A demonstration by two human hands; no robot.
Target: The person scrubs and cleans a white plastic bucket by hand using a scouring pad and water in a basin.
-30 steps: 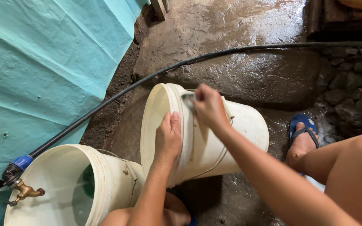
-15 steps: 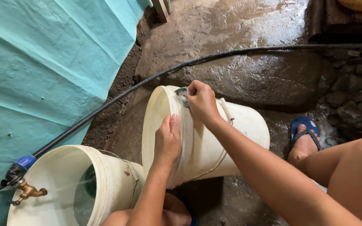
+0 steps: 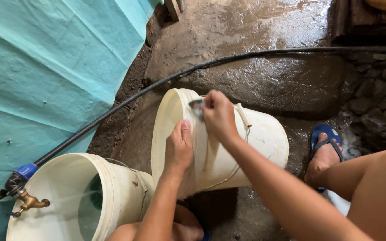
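Observation:
A white plastic bucket (image 3: pixel 255 147) lies on its side on the wet ground, its mouth facing left. My left hand (image 3: pixel 178 147) rests flat on the bucket's wall near the rim, steadying it. My right hand (image 3: pixel 220 116) is closed on a small grey scrubbing pad (image 3: pixel 196 107) pressed against the upper rim of the bucket. The bucket's thin wire handle hangs down its side.
A second white bucket (image 3: pixel 112 178) stands upright at lower left, with water and something green in it, under a brass tap (image 3: pixel 30 203). A black hose (image 3: pixel 157 85) runs across wet stone. A teal tarp (image 3: pixel 45 67) hangs at left. My foot wears a blue sandal (image 3: pixel 325 134).
My right hand has slid left along the bucket's rim with the pad. My left hand has stayed on the bucket's side.

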